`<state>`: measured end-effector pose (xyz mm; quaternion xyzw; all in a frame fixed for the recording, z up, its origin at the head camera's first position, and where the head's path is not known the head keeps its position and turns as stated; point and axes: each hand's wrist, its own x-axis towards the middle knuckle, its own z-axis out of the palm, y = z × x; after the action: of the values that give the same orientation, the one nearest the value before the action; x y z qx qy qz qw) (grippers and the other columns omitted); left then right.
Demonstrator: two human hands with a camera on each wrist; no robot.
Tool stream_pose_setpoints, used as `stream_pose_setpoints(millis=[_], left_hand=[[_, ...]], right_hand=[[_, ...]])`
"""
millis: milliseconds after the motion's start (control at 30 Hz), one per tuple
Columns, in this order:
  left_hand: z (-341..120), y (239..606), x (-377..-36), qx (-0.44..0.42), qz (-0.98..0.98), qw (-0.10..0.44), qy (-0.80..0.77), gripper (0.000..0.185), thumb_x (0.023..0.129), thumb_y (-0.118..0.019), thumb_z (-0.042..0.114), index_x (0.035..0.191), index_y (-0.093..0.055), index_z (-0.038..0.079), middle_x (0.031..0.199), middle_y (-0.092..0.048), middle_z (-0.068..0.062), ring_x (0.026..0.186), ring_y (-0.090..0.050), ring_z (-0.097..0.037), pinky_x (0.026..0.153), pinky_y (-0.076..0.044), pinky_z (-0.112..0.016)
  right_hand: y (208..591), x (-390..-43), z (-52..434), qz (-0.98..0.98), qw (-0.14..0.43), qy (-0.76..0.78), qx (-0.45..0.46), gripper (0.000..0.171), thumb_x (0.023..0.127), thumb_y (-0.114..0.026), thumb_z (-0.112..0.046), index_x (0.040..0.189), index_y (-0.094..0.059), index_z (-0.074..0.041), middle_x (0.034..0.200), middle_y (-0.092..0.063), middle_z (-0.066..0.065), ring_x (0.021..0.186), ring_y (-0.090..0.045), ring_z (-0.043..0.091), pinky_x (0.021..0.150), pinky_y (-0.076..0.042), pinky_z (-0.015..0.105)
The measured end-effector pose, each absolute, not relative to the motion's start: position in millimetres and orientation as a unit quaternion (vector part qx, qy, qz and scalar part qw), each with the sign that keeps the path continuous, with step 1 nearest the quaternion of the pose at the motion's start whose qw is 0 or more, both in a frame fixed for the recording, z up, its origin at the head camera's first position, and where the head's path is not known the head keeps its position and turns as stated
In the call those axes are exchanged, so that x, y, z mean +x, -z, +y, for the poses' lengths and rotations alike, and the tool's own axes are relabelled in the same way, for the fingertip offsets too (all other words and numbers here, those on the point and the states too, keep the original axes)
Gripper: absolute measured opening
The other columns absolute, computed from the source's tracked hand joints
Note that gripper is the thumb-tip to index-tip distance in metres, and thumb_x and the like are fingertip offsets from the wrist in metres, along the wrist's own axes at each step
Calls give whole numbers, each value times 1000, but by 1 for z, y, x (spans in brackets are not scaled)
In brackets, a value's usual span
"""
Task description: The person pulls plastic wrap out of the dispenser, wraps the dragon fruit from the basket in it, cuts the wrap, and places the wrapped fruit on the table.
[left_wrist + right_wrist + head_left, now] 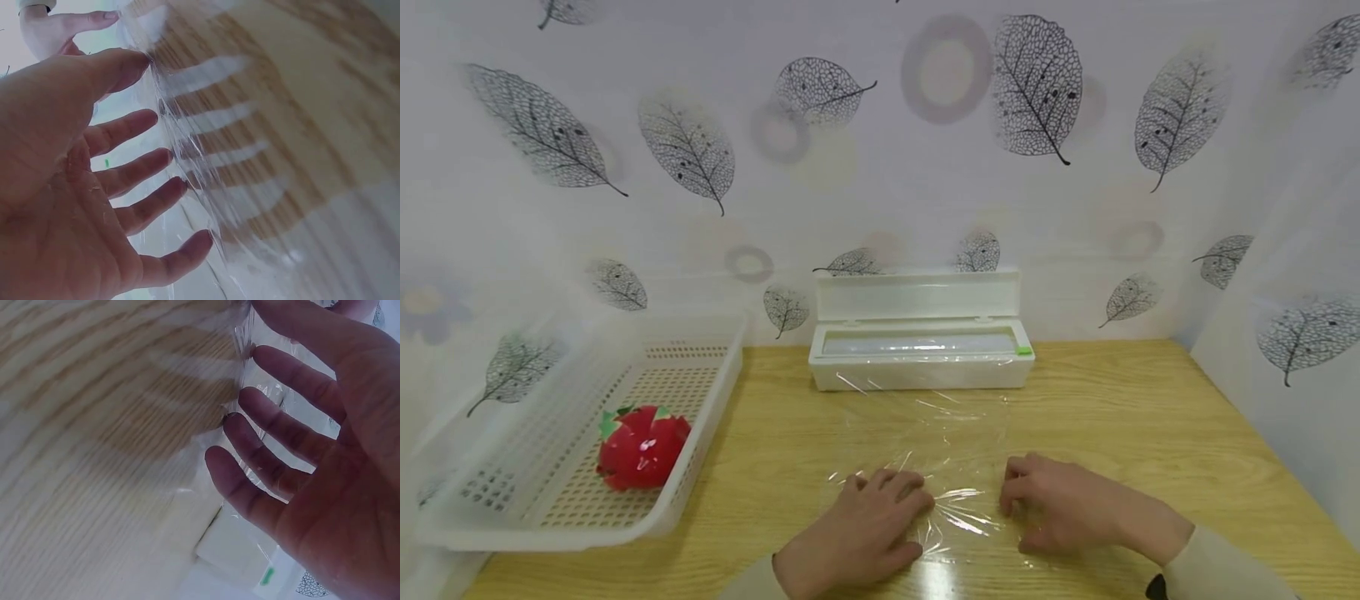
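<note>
A clear sheet of cling film runs from the open white dispenser box toward me across the wooden table. My left hand lies palm down on the film's near left part, and my right hand lies on its near right part. In the left wrist view, the left hand's spread fingers touch the wrinkled film with their tips. The right wrist view shows the right hand with straight fingers against the film, the dispenser box beyond it.
A white perforated basket stands at the left with a red toy fruit with green leaves inside. The dispenser's lid stands raised against the leaf-patterned back wall. A side wall closes in the right.
</note>
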<state>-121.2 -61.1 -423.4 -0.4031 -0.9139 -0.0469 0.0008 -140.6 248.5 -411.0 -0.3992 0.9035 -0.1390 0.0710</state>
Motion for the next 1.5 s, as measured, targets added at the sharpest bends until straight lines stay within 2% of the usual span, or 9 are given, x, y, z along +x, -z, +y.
stream_pose_setpoints(millis=[200,400,533,733,933,1267,1500], left_hand=[[-68,426,-124,-403,-912,-21,76,43,98,-58,40,140,-54,31,150,-52,4,138,-49,-21,96,-49,-57],[-76,426,-130,-391,-912,-46,114,47,96,-63,39,141,-55,30,155,-48,6,141,-48,-22,95,-51,-57],[-80,422,-134,-384,-904,-54,182,40,94,-66,31,134,-62,27,155,-49,5,140,-48,-22,100,-51,-58],[-85,421,-140,-354,-881,-31,314,19,93,-70,14,112,-68,17,140,-59,-4,131,-56,-26,110,-49,-47],[-93,424,-143,-330,-888,-27,318,13,94,-69,13,107,-69,16,136,-62,-5,129,-58,-25,109,-50,-48],[-104,427,-146,-318,-901,16,293,13,93,-71,13,106,-70,16,131,-65,-4,125,-61,-23,105,-54,-47],[-107,422,-143,-325,-907,41,264,16,91,-73,14,107,-70,18,128,-67,-2,119,-64,-21,98,-57,-45]], right_hand=[[410,-138,249,913,71,116,-384,32,72,-87,-37,98,-70,-33,101,-55,-18,87,-46,-1,62,-44,21],[411,-136,249,915,56,111,-384,34,69,-87,-36,98,-70,-34,101,-56,-18,86,-45,0,60,-41,20],[412,-135,249,916,54,110,-383,34,69,-88,-38,98,-70,-35,101,-56,-18,85,-45,-1,58,-40,20],[414,-134,250,916,41,108,-385,35,68,-88,-37,97,-69,-35,99,-55,-18,84,-43,-2,57,-39,19],[417,-133,251,916,34,111,-385,36,68,-88,-36,98,-69,-36,100,-55,-18,84,-43,-2,58,-39,19],[417,-130,253,917,41,120,-378,35,72,-86,-40,102,-68,-36,104,-54,-17,86,-43,-2,60,-39,18],[419,-126,259,909,0,139,-394,29,78,-82,-38,102,-66,-35,103,-56,-18,85,-44,-4,60,-41,18]])
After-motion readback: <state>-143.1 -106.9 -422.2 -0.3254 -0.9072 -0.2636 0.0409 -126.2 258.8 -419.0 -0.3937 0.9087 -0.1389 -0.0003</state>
